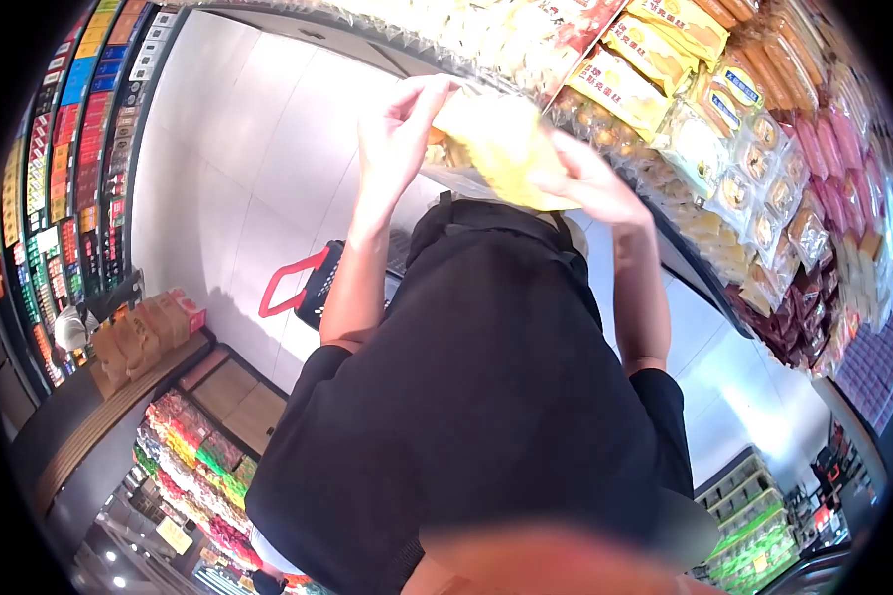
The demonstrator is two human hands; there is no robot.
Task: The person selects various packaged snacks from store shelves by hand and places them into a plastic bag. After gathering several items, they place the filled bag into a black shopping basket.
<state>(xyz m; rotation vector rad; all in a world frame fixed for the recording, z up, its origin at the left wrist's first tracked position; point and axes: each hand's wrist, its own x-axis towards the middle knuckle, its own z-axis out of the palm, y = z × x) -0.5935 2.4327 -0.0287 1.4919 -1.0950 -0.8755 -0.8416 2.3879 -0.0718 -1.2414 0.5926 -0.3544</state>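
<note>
A limp yellow piece point(506, 144) is stretched between my two hands in front of the snack shelf; bright glare keeps me from telling whether it is a cloth or a soft packet. My left hand point(399, 134) pinches its upper left corner between thumb and fingers. On the other side, my right hand point(595, 180) grips the right edge, thumb over the front. Part of something clear and orange shows behind the yellow piece, mostly hidden by it.
Bagged snacks fill the display point(744, 149) ahead and to the right, with yellow packets point(620, 89) on top. A black basket with a red handle point(293, 286) sits on the floor. Paper bags point(139, 342) stand on a counter at left, near shelves of boxes point(74, 129).
</note>
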